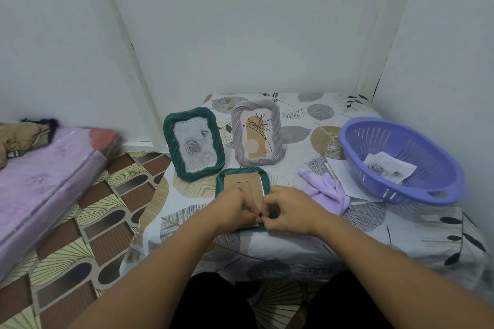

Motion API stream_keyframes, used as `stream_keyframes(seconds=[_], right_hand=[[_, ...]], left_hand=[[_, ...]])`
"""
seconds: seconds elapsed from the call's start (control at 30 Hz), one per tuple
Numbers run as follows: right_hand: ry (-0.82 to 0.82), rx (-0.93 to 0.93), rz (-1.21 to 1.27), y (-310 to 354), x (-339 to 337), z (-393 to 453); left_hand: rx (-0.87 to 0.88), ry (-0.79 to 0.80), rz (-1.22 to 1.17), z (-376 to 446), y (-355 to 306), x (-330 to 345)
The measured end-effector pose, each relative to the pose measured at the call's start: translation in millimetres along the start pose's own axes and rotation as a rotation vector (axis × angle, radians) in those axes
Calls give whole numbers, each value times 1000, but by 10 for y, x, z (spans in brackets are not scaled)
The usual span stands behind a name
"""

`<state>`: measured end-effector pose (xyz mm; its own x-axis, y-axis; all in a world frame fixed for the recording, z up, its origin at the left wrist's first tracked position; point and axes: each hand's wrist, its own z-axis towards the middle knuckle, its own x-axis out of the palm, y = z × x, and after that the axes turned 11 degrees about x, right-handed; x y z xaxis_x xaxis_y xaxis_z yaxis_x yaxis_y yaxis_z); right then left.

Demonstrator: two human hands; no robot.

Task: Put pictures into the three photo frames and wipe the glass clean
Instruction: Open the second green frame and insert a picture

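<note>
At six o'clock on the worktop [294, 224], a green frame [263, 176] lies face down with its brown backing board [248, 181] up. The left hand [235, 211] and right hand [291, 212] meet at its near right corner, each grip narrow, fingertips pinching what is probably a retaining tab; the blur hides it. Forcing that tab could snap it or crack the glass beneath, and a skewed board would crease the picture inside. Dragging the frame may smear the glass on the leaf-print cloth.

Two frames stand at twelve o'clock: a green one [193, 143] with a rose print, a grey one [256, 133] with a flower drawing. At three o'clock, the purple basket [417, 189] holds one spare rose picture [387, 168]; white sheets [344, 176] sit under its rim, and the lilac wiping cloth [326, 189] lies just beside it.
</note>
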<state>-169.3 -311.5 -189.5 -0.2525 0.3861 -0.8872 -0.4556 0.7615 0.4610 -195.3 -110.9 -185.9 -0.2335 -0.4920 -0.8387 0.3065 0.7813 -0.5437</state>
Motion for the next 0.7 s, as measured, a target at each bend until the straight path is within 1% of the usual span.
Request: stream_keyframes(seconds=[0.2,0.3,0.37,0.47,0.53,0.57,0.63,0.7], right_hand=[[-8,85,103,-29,59,28],[19,101,126,-10,28,26],[39,137,208,-32,-8,48],[-2,229,308,-106,-44,80],[-16,279,324,-134,-55,91],[-19,310,342,-132,-65,92],[-25,372,382,-103,-89,103],[-26,413,363,-58,-93,127]], left_hand=[[-16,-2,-7,6,-8,-4],[-10,-9,-20,-12,-19,-5],[-13,-24,-43,-25,-14,-16],[-35,-89,-155,-73,-37,-41],[-98,-193,-211,-84,-7,-77],[-137,-250,-186,-92,26,-108],[-223,-329,-47,-108,119,-187],[-300,-349,114,-133,214,-242]])
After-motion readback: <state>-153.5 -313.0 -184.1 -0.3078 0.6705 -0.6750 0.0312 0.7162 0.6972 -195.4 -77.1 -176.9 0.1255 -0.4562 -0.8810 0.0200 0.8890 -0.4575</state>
